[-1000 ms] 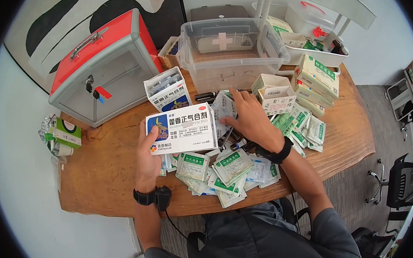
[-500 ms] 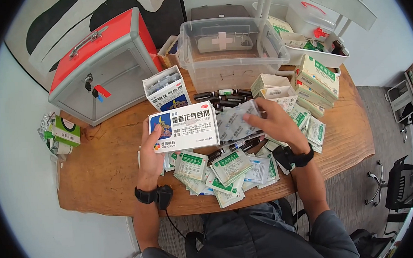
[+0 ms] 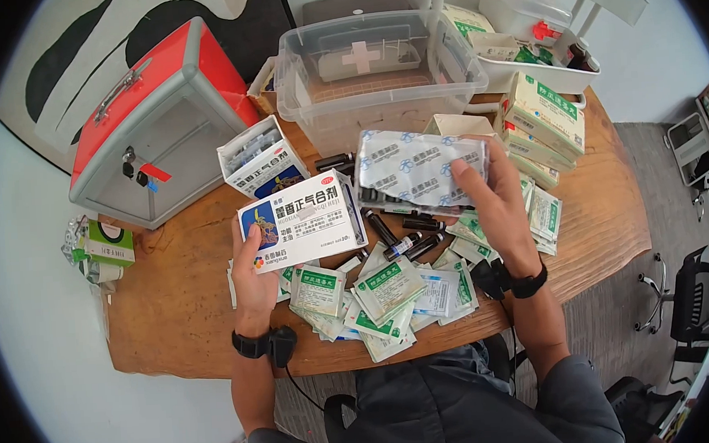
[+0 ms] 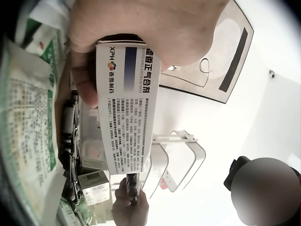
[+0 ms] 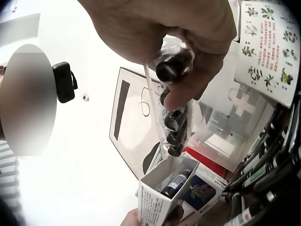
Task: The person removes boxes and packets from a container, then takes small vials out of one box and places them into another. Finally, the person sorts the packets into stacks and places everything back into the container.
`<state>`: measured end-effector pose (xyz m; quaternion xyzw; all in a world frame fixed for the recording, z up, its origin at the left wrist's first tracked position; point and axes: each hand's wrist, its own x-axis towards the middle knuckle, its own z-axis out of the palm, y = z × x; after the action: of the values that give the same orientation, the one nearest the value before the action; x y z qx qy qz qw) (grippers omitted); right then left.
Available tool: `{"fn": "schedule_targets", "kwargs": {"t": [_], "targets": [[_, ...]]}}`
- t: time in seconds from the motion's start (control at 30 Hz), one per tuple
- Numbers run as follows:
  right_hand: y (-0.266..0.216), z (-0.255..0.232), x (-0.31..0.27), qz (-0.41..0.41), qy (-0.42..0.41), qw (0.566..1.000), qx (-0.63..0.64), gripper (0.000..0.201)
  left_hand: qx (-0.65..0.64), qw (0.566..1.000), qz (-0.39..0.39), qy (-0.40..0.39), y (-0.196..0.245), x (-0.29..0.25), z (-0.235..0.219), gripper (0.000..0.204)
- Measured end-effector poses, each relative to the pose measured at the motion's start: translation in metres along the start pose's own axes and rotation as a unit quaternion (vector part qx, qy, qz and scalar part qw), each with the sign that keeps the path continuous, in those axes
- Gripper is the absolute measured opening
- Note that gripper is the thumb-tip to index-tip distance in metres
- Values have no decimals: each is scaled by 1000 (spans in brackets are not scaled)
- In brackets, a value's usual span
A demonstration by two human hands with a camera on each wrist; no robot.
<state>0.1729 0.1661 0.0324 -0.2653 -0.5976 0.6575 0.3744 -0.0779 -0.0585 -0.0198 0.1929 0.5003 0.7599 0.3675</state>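
My left hand [image 3: 254,280] grips a white and blue medicine box [image 3: 302,222], its printed face up. In the right wrist view that box [image 5: 153,203] has an open end, and a dark vial [image 5: 176,184] shows inside. My right hand [image 3: 495,205] pinches a foil-backed blister pack [image 3: 422,169] beside the box's open end. Dark-capped vials [image 5: 175,123] stand in a row in the pack's clear plastic. Loose dark vials [image 3: 403,245] lie on the table below both hands. Behind the held box stands a similar open box [image 3: 266,162] filled with packs.
Green and white sachets [image 3: 389,288] lie in a pile near the front edge. A clear plastic bin [image 3: 380,106] stands at the back, a red and grey cabinet [image 3: 175,135] at the left. Stacked boxes [image 3: 541,117] and a white tray [image 3: 561,87] are at the right.
My right hand has picked the foil-backed pack up from among the vials and raised it beside the held box. The held box has shifted slightly and tilted. The head view has moved a little.
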Motion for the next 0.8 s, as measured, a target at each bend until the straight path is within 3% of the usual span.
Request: {"fn": "schedule_targets", "kwargs": {"t": [0.27,0.37,0.43,0.8], "targets": [[12,2,0,0,-63,997,-44,28,-14,1000,-2,-13,-4,1,-5,39],[14,0,1,-39,-68,996,-48,27,-15,1000,-1,-16,-4,1,-4,40],[7,1,0,1,-68,997,25,27,-15,1000,3,-17,-4,1,-5,40],[21,13,-4,41,-78,996,27,30,-28,999,-24,-16,-10,2,-11,41]]}}
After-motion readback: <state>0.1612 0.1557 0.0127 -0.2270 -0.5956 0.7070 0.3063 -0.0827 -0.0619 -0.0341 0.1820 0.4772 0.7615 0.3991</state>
